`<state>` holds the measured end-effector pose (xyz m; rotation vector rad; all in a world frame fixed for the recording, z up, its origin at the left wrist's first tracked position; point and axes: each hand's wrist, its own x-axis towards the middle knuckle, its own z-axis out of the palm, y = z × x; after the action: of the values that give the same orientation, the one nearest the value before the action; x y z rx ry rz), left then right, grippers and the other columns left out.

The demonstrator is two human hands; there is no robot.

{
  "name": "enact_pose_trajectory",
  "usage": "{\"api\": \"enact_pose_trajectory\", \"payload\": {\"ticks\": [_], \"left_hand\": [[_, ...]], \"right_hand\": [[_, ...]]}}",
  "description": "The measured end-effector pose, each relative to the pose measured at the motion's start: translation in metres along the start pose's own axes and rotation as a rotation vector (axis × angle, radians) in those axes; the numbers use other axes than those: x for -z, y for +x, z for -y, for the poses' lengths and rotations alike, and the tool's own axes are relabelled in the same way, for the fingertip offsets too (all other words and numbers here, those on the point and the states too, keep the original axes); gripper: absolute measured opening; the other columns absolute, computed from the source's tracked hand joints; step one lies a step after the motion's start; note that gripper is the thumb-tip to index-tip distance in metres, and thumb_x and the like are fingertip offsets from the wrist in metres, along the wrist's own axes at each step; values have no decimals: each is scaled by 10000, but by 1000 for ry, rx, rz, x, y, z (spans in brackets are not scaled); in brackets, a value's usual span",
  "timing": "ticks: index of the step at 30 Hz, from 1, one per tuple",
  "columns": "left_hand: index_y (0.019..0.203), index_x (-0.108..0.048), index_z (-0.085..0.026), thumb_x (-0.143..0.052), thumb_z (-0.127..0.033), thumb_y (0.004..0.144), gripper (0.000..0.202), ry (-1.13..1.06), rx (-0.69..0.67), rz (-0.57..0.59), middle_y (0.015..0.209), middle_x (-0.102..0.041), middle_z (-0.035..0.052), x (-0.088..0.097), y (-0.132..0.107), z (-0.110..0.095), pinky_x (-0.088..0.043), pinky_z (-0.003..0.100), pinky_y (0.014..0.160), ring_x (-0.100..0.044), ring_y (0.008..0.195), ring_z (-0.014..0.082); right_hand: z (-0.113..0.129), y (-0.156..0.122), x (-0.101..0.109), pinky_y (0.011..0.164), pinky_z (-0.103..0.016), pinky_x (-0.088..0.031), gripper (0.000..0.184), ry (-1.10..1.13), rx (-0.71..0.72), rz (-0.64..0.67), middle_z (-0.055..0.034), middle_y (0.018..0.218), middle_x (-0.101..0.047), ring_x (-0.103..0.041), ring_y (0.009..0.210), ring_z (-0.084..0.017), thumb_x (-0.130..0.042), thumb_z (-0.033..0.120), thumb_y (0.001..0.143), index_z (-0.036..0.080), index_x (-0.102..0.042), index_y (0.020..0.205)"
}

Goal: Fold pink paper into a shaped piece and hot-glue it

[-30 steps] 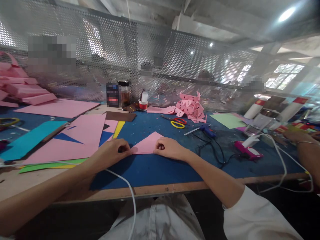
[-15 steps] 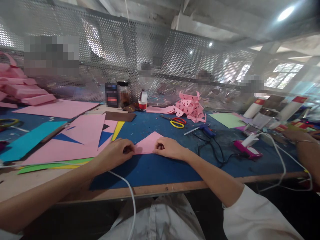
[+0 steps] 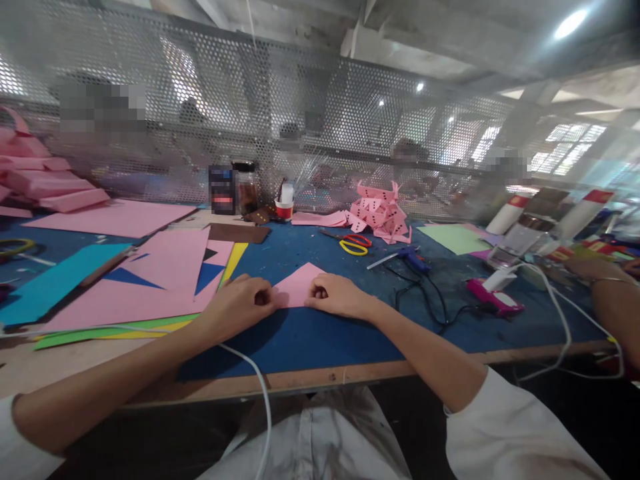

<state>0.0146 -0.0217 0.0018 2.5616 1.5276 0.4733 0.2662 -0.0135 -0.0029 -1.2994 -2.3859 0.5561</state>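
A pink paper triangle (image 3: 296, 285) lies folded on the blue mat (image 3: 320, 333) in front of me. My left hand (image 3: 239, 305) is curled, fingers pressed on the triangle's left corner. My right hand (image 3: 338, 295) is curled too, pinching the paper's right edge. Both hands rest on the mat with the paper between them.
Large pink sheets (image 3: 150, 277) over blue, green and yellow paper lie at left. Scissors (image 3: 353, 244), a glue gun (image 3: 413, 259) with black cable, a pink device (image 3: 493, 298) and a pile of pink cut pieces (image 3: 381, 213) lie beyond. Another person's arm (image 3: 613, 300) reaches in at right. A mesh screen backs the bench.
My left hand has slid rightward along the paper's lower edge, closer to my right hand. The right hand has stayed in place.
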Motion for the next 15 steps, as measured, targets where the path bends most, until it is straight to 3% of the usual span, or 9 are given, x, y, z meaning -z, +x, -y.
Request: {"api": "enact_pose_trajectory", "payload": {"ticks": [15], "left_hand": [[725, -628, -227, -559, -347, 792, 154, 24, 0, 26, 755, -708, 28, 0, 1, 6, -392, 312, 675, -612, 791, 238]], "right_hand": [[-1, 0, -1, 644, -229, -382, 145, 2, 6, -10, -11, 857, -687, -587, 721, -118, -707, 327, 835, 182, -699, 838]]}}
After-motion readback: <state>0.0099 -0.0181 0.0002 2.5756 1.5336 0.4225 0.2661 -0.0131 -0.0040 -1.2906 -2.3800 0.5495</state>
